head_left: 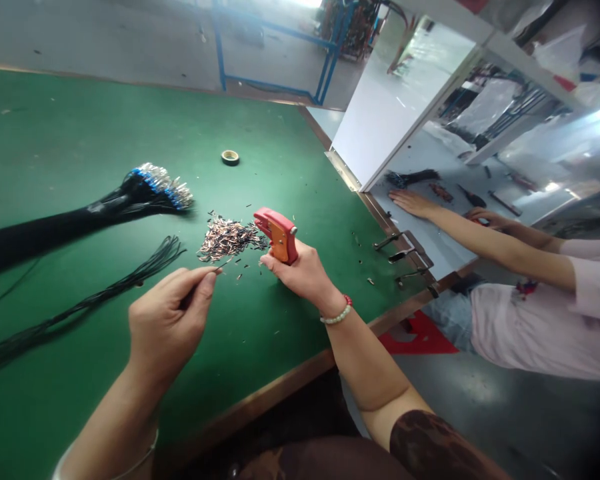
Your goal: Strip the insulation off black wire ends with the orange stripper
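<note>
My left hand pinches a thin dark wire between thumb and fingertips, its end pointing to the right. Wrapped in my right hand is a red and orange wire stripper, held upright just right of the wire's end and apart from it. Behind both hands lies a pile of short copper and black wire scraps. A loose bundle of thin black wires stretches out left of my left hand. Farther back rests a thick black-sleeved cable bundle with blue and silvery terminals at its end.
A roll of tape lies on the green tabletop. Clamps sit at the table's right edge, near a white upright panel. On the right, a co-worker's hands are at a neighbouring bench with another wire bundle.
</note>
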### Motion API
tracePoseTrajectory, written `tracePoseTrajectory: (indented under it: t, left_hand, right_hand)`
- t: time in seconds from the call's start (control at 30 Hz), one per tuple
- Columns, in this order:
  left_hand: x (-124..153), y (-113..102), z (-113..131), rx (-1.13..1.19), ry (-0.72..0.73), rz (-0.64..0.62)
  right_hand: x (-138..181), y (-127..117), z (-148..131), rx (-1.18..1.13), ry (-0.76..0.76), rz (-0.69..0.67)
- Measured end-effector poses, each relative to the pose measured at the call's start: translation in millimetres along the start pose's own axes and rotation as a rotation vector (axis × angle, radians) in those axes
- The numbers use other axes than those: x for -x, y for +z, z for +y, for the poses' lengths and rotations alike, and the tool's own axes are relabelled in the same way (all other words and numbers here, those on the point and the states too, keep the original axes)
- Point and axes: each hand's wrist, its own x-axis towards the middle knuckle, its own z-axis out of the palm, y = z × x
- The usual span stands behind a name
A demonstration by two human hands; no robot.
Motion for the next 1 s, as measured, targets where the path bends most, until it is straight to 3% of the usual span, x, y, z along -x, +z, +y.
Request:
tracePoseTrajectory:
  t: [0.17,0.3,0.37,0.77,1.0]
  left_hand:
    - [2.0,1.1,0.3,-0.030,0.042,0.017]
    - [3.1,2.8,0.4,-0.078,0.091,0.046]
    - [3.6,4.4,1.3,-0.109,0.139,0.053]
    - [11.2,11.8,16.3,-0.367,0.405,0.093]
    - [11.3,9.3,23.0,-0.437,0.401,0.075]
  right_hand:
    - [0.3,1.7,-1.4,-0.285,0.044,-0.210]
    - [7.3,17.7,-5.1,-0.643,0.138,-0.450]
    - [11.5,27.4,-5.7,-0.703,0.155,-0.488]
    - [23.4,40.2,-12.3,-0.697,0.173,-0.471]
    - [25.9,42.4,-7.1,-0.599,0.144,-0.416]
